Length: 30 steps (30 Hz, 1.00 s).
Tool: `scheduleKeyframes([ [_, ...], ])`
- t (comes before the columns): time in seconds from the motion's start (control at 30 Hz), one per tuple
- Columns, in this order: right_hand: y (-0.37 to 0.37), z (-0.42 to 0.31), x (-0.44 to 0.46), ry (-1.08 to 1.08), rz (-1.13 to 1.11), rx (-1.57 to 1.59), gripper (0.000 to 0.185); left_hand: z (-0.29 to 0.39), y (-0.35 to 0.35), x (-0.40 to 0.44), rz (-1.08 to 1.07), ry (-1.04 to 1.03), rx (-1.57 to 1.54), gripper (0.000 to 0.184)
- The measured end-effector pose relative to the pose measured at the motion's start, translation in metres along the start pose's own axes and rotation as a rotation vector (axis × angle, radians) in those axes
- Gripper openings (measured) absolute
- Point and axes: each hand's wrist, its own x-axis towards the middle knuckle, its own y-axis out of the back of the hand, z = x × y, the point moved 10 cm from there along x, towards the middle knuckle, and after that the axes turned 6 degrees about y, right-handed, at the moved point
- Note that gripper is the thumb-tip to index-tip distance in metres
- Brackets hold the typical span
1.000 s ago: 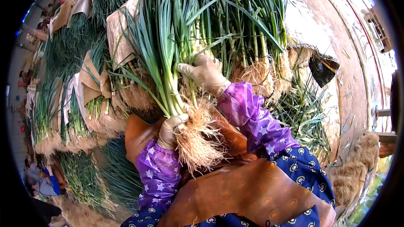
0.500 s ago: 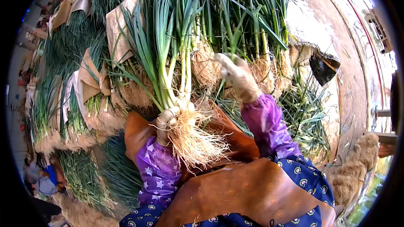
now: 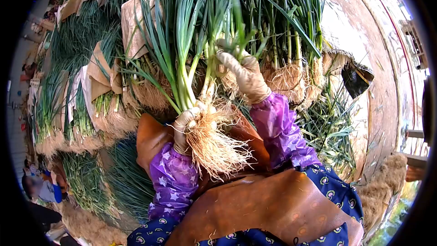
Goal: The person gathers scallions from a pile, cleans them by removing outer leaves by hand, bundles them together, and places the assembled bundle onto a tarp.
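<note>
My gloved left hand (image 3: 185,125) is closed around the pale bases of a bunch of leeks (image 3: 184,82). Their long green leaves spread upward, and a thick tangle of pale roots (image 3: 218,146) hangs toward my lap. My right hand (image 3: 241,70), also gloved, is up beside the stalks, right of the bunch. Its fingers are bent together around a green leaf (image 3: 239,27), which is smeared by motion. Part of the grip is hidden behind the leaf. Both forearms are in purple sleeves with stars.
More rooted leeks (image 3: 287,79) stand just beyond my hands, with rows of bundles wrapped in brown paper (image 3: 101,70) at the left. Loose leaf trimmings (image 3: 330,127) lie on the right. A brown apron (image 3: 255,205) covers my lap. Another person (image 3: 43,187) is at the far left.
My right hand has moved left and slightly up to the stalks, the blurred leaf moving with it, and its fingers have bent in. My left hand keeps its hold on the bunch.
</note>
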Motion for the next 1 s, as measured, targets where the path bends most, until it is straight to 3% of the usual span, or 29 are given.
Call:
scheduleKeyframes([
  [0.07,-0.017,-0.009,-0.005,-0.022,-0.222,0.140,0.020,0.001,-0.011,0.002,-0.137,0.043,-0.089,0.031],
  [0.13,-0.025,0.016,-0.021,-0.203,-0.223,0.166,0.017,0.006,0.000,0.006,-0.044,0.028,-0.122,0.026],
  [0.17,-0.013,0.046,-0.038,-0.444,-0.139,-0.103,0.020,0.010,-0.005,0.004,-0.069,0.015,-0.077,0.027],
  [0.23,-0.029,0.014,-0.055,0.094,-0.474,-0.411,0.018,0.017,-0.012,0.002,-0.097,0.001,-0.023,0.028],
  [0.3,-0.030,0.007,-0.091,-0.197,-0.603,-0.056,0.019,0.035,0.002,-0.003,0.118,-0.139,0.255,0.032],
  [0.33,-0.026,0.018,-0.127,-0.642,-0.521,0.427,0.020,0.033,0.001,-0.004,0.122,-0.139,0.251,0.032],
  [0.4,0.010,-0.031,-0.139,-0.559,-0.311,0.702,0.023,0.021,-0.007,0.000,0.028,-0.059,0.001,0.035],
  [0.43,0.059,-0.025,-0.166,-0.615,-0.242,0.577,0.023,0.017,-0.002,0.008,-0.151,0.013,-0.083,0.032],
  [0.5,0.159,-0.018,-0.223,-0.745,-0.110,0.340,0.025,0.017,-0.006,0.009,-0.199,0.012,-0.093,0.029],
  [0.57,0.204,-0.015,-0.259,-0.923,-0.024,-0.072,0.025,0.015,-0.011,0.008,-0.170,0.022,-0.106,0.022],
  [0.7,0.210,-0.021,-0.252,-0.669,-0.574,-1.501,0.029,0.013,0.006,0.015,-0.279,0.009,-0.092,0.023],
  [0.73,0.167,-0.025,-0.210,-0.452,-0.464,-1.280,0.033,0.008,0.000,0.008,-0.267,0.023,-0.090,0.023],
  [0.8,0.096,-0.018,-0.141,-0.383,-0.307,-0.798,0.047,-0.004,-0.032,0.002,-0.297,0.154,-0.178,0.025],
  [0.83,0.075,0.009,-0.117,-0.413,-0.284,-0.505,0.048,-0.003,-0.016,0.003,-0.153,0.102,0.019,0.031],
  [0.9,0.035,0.036,-0.067,-0.392,-0.295,-0.678,0.037,-0.008,0.001,0.001,0.034,0.098,0.275,0.037],
  [0.97,0.007,0.049,-0.035,-0.377,-0.377,-0.588,0.029,-0.012,0.000,-0.005,0.149,0.035,0.393,0.032],
  [1.0,-0.001,0.055,-0.028,-0.424,-0.380,-0.381,0.026,-0.009,-0.001,-0.007,0.151,0.036,0.391,0.032],
])
